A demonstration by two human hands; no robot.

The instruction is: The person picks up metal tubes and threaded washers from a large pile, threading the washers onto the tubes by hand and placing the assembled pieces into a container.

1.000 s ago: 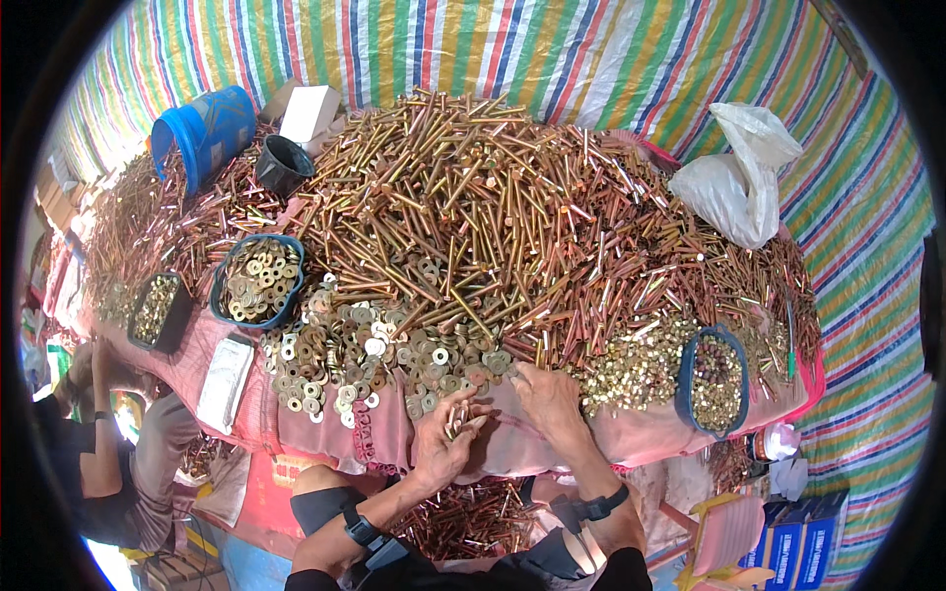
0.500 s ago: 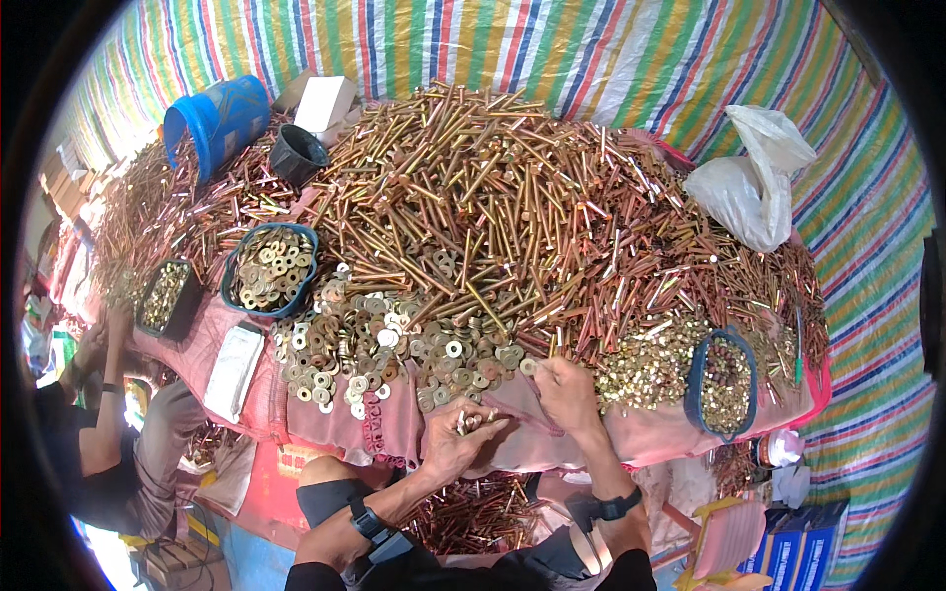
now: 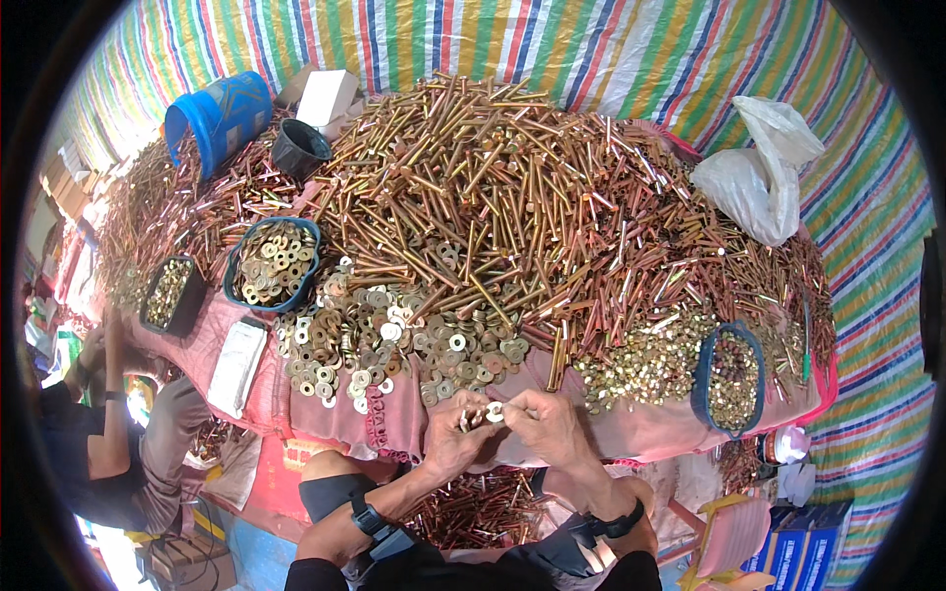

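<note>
My left hand [image 3: 453, 435] is closed around a few bolts [image 3: 471, 418], whose ends show between the fingers; most of their length is hidden. Close against it, my right hand [image 3: 545, 426] pinches a flat round washer [image 3: 495, 412] at the bolt ends. Whether the washer is over a bolt cannot be made out. Just beyond both hands lies a heap of loose washers [image 3: 365, 330] on the pink cloth [image 3: 404, 399]. Behind it rises a large pile of long brassy bolts [image 3: 473, 187]. Small shiny nuts [image 3: 636, 372] are spread to the right of my right hand.
A blue basket [image 3: 703, 384] of nuts stands at right, another blue basket [image 3: 230, 276] of washers at left. Further left are a dark tray [image 3: 181, 320] of nuts and a co-worker's arm [image 3: 110, 424]. A blue bucket [image 3: 222, 123], black pot [image 3: 301, 153] and white bag [image 3: 754, 182] sit behind.
My right hand has moved from the edge of the washer heap back and left to my left hand, bringing a washer. My left hand stays closed in about the same place.
</note>
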